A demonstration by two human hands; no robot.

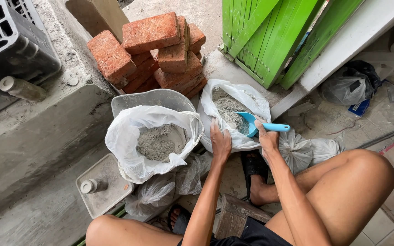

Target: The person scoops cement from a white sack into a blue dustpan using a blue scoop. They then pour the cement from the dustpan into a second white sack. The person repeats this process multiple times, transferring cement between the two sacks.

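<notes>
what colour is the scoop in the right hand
Light blue. The scoop in the right hand digs into grey powder in a white bag; head view shows it.

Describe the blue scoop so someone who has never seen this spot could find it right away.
Start at the stack of red bricks beside the green slatted door. Just below them sit two open white plastic bags of grey powder; take the right-hand bag. The blue scoop lies in its mouth, handle in the right hand, the only bright blue thing among grey and white.
</notes>
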